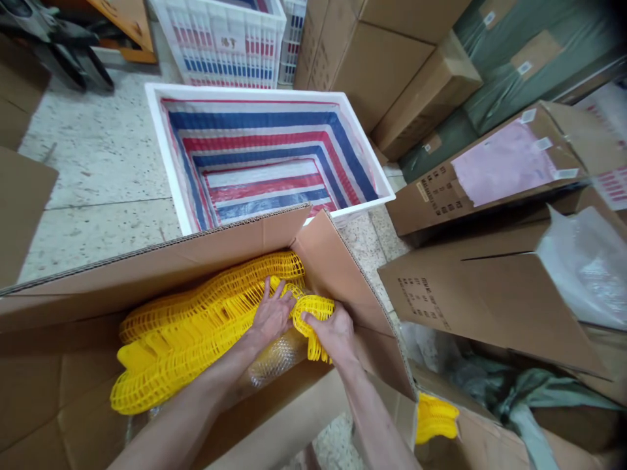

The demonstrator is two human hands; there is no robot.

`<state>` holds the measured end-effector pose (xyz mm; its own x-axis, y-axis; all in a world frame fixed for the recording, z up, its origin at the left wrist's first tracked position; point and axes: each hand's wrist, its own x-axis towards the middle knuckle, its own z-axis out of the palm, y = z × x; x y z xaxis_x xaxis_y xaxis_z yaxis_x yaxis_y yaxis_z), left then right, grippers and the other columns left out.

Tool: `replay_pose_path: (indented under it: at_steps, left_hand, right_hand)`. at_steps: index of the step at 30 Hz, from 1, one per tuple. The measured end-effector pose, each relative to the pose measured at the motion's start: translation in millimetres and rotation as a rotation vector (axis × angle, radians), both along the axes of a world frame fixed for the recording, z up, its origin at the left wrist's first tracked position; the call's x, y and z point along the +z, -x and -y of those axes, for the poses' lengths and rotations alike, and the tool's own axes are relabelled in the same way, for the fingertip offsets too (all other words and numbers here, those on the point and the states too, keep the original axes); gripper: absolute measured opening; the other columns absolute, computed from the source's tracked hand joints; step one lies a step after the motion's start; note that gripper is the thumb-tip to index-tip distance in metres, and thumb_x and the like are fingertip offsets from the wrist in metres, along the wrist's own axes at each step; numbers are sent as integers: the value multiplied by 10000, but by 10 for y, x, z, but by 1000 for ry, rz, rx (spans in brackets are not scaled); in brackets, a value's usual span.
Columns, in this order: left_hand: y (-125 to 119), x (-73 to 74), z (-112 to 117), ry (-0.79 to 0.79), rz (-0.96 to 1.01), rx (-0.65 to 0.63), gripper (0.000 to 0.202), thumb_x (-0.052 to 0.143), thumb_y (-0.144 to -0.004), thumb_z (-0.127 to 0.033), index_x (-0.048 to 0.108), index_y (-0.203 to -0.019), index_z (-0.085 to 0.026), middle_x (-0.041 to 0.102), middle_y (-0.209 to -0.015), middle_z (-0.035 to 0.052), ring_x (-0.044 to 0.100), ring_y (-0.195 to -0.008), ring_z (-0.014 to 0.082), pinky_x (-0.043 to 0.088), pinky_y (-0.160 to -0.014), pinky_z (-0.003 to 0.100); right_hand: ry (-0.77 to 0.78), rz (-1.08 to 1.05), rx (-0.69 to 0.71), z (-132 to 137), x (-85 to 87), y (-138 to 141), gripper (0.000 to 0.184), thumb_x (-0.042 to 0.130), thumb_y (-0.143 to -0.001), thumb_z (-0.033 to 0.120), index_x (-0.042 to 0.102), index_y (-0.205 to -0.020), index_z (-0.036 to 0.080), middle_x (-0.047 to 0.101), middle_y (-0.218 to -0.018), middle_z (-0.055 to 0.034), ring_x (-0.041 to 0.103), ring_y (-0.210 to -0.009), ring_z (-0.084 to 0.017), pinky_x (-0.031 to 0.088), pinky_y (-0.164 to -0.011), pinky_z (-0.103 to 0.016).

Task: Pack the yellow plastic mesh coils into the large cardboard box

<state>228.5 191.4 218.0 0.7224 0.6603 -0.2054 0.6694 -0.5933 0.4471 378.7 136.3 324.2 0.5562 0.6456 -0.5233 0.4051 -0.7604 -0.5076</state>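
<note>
A stack of yellow plastic lattice pieces (196, 326) lies inside an open cardboard box (98, 287) in front of me. My left hand (272, 316) rests flat on the stack's right end, fingers spread. Beside it, my right hand (333, 333) is curled around the end of one yellow lattice piece (313, 310), lifting it at the box's right corner. Clear bubble wrap (274, 362) shows under the stack.
A white crate lined with red, white and blue striped sheet (169, 156) stands on the floor beyond the box. Cardboard boxes (490, 287) crowd the right side. More yellow pieces (434, 418) poke out at the lower right. A second white crate (220, 39) stands behind.
</note>
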Motion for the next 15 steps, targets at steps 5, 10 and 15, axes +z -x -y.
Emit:
replay_pose_path:
  at_steps: [5, 10, 15]
  left_hand:
    - [58, -39, 37, -6, 25, -12, 352, 735, -870, -387, 729, -1159, -187, 758, -1227, 148, 470, -1484, 449, 82, -1312, 782]
    - [106, -16, 47, 0, 22, -21, 325, 730, -883, -375, 720, -1156, -199, 755, -1270, 141, 487, -1478, 430, 83, -1315, 774]
    - [128, 25, 58, 20, 35, -21, 363, 748, -875, -414, 728, -1156, -184, 762, -1261, 149, 487, -1481, 439, 90, -1314, 774]
  right_hand:
    - [64, 72, -20, -109, -41, 104, 527, 832, -728, 453, 654, -1123, 154, 820, -1106, -183, 797, -1012, -320, 616, -821, -359]
    - [131, 128, 108, -145, -26, 104, 486, 844, -740, 464, 656, -1075, 166, 824, -1080, -182, 796, -1024, -340, 599, -802, -356]
    - [157, 141, 130, -155, 30, 144, 457, 829, -773, 435, 642, -1090, 164, 820, -1085, -175, 796, -1023, -333, 588, -790, -346]
